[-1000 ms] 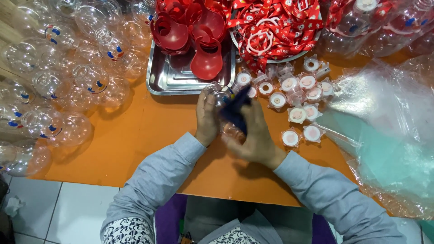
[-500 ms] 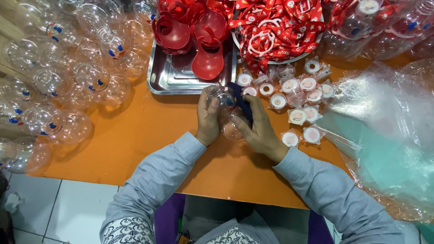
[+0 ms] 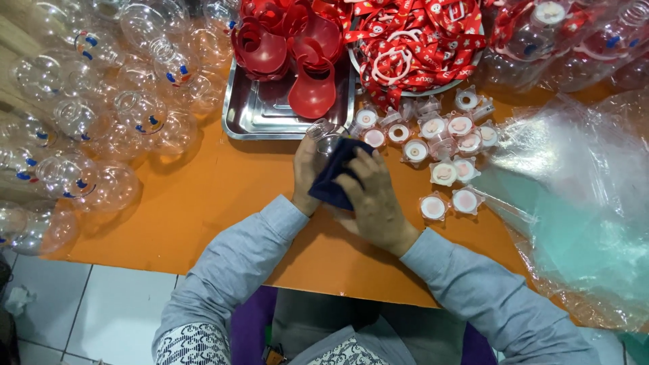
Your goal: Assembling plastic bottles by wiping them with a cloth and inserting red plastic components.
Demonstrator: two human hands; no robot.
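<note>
My left hand point(image 3: 306, 172) grips a clear plastic bottle point(image 3: 326, 134) over the orange table point(image 3: 203, 196), its open neck pointing toward the steel tray. My right hand point(image 3: 376, 199) presses a dark blue cloth point(image 3: 334, 177) against the bottle's side, covering most of its body. Both hands sit close together near the table's middle, just in front of the tray.
A steel tray point(image 3: 260, 111) holds red plastic pieces point(image 3: 312, 94). A bowl of red straps point(image 3: 419, 40) stands behind several white-and-clear caps point(image 3: 443, 172). Many clear bottles point(image 3: 101, 122) pile at the left. Crinkled clear plastic bags point(image 3: 574, 203) lie at the right.
The cloth and my right hand have shifted over the bottle, from its upper part toward its lower side. My left hand keeps its hold.
</note>
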